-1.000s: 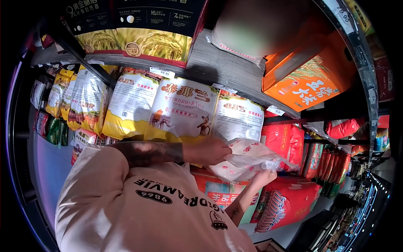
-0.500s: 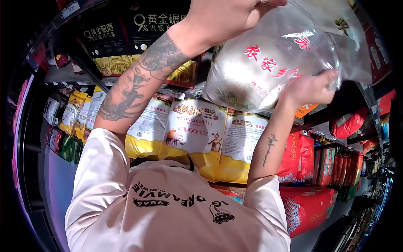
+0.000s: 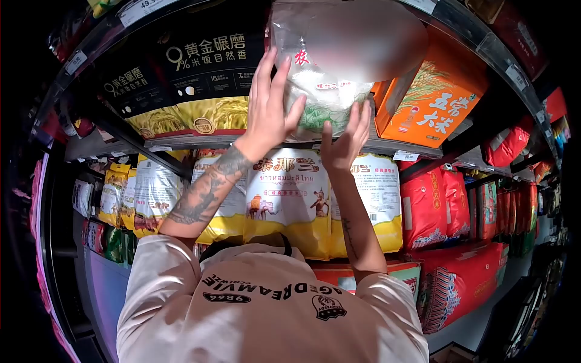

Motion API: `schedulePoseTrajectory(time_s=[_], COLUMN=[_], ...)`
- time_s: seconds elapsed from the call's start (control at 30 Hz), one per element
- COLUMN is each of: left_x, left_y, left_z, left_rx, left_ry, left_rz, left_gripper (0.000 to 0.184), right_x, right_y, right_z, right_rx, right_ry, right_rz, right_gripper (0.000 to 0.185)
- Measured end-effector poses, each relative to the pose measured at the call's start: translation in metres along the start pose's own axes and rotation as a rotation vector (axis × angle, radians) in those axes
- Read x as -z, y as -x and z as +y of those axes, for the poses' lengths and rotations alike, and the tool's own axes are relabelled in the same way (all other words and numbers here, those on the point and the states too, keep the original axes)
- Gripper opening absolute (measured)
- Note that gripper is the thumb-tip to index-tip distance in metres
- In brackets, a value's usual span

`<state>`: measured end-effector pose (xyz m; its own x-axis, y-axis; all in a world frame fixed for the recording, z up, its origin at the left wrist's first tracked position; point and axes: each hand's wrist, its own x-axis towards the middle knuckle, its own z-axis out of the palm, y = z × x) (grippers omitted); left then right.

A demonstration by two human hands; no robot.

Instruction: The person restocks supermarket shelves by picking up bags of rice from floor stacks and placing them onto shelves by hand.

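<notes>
A clear plastic bag with red lettering and a green print near its bottom stands on the upper shelf, holding pale contents. Its upper part is blurred. My left hand lies along the bag's left side, fingers stretched upward and thumb apart. Against the lower right of the bag rests my right hand, its fingers extended and spread from the thumb. Neither hand is wrapped round the bag.
Black rice boxes stand left of the bag, an orange box to its right. Below the shelf edge are yellow-and-white rice bags and red bags. A dark shelf rim with price tags arches overhead.
The bag has moved left and sits upright between the black and orange boxes. Both hands have released its upper film and edge and now lie flat against its sides.
</notes>
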<state>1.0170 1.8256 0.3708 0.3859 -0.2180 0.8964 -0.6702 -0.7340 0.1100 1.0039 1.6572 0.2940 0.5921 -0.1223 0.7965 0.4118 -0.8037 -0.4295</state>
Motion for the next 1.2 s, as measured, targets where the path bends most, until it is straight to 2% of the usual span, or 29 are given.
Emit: schedulePoseTrajectory(time_s=[0.1,0.13,0.17,0.3,0.33,0.37,0.43,0.53,0.63,0.7,0.73,0.77,0.8,0.83,0.87,0.9,0.93,0.97,1.0,1.03,1.1,1.13,1.2], left_x=[-0.03,-0.044,-0.06,-0.069,-0.072,-0.069,-0.067,-0.049,-0.01,0.031,0.041,0.052,0.07,0.09,0.115,0.142,0.16,0.176,0.194,0.21,0.234,0.248,0.27], left_y=[0.066,0.087,0.098,0.069,0.066,0.056,0.056,0.065,0.116,0.168,0.212,0.261,0.31,0.348,0.386,0.411,0.456,0.495,0.508,0.527,0.557,0.564,0.578], left_z=[0.027,0.029,0.025,0.018,0.011,0.005,0.0,-0.011,-0.008,0.016,0.013,0.016,0.018,0.018,0.013,0.011,-0.006,-0.018,-0.026,-0.036,-0.056,-0.062,-0.075], left_rx=[0.311,0.311,0.213,0.202,0.205,0.25,0.222,0.335,0.409,0.598,0.462,0.577,0.942,0.982,1.153,1.075,0.899,0.916,0.981,1.111,1.338,1.561,1.464], left_ry=[0.234,0.21,0.11,0.11,0.087,-0.003,0.003,0.147,0.368,0.465,0.403,0.489,0.729,0.748,0.49,0.383,0.59,0.625,0.487,0.509,0.555,0.556,0.405], left_rz=[-0.256,-0.271,-0.255,-0.272,-0.291,-0.395,-0.29,-0.332,-0.359,-0.528,-0.571,-0.581,-0.744,-0.813,-1.217,-1.459,-1.526,-1.509,-1.497,-1.346,-1.042,-0.984,-1.203], left_gripper=[0.082,0.081,0.082,0.088,0.088,0.093,0.09,0.081,0.068,0.057,0.054,0.049,0.052,0.061,0.067,0.067,0.063,0.058,0.05,0.049,0.046,0.045,0.044], right_x=[-0.014,-0.022,-0.033,-0.079,-0.087,-0.087,-0.079,-0.048,-0.023,-0.013,-0.008,-0.015,-0.019,-0.013,-0.003,0.007,0.021,0.036,0.045,0.053,0.079,0.089,0.109], right_y=[0.023,0.026,0.027,0.011,0.009,0.002,-0.001,-0.002,0.012,0.047,0.07,0.107,0.148,0.188,0.232,0.27,0.305,0.338,0.384,0.422,0.448,0.456,0.453], right_z=[0.004,0.008,0.013,0.034,0.033,0.024,0.009,-0.012,-0.019,-0.022,-0.025,-0.015,-0.011,-0.015,-0.02,-0.027,-0.04,-0.056,-0.056,-0.054,-0.073,-0.082,-0.104], right_rx=[0.068,0.071,0.077,0.146,0.081,0.089,0.066,0.048,-0.015,-0.066,-0.088,-0.096,-0.167,-0.236,-0.111,-0.153,-0.275,-0.4,-0.464,-0.531,-0.918,-0.94,-0.937], right_ry=[0.019,0.04,0.058,0.257,0.44,0.468,0.457,0.226,0.278,0.253,0.236,0.222,0.209,0.153,0.177,0.053,0.014,-0.105,-0.081,-0.057,-0.006,0.129,0.353], right_rz=[-0.008,-0.003,0.004,0.158,0.035,0.038,-0.01,-0.101,-0.263,-0.341,-0.413,-0.488,-0.585,-0.685,-0.642,-0.717,-0.877,-0.906,-1.046,-1.181,-1.053,-0.998,-0.874], right_gripper=[0.07,0.071,0.072,0.069,0.069,0.068,0.072,0.078,0.083,0.082,0.079,0.073,0.066,0.062,0.051,0.039,0.03,0.025,0.025,0.024,0.023,0.021,0.02])
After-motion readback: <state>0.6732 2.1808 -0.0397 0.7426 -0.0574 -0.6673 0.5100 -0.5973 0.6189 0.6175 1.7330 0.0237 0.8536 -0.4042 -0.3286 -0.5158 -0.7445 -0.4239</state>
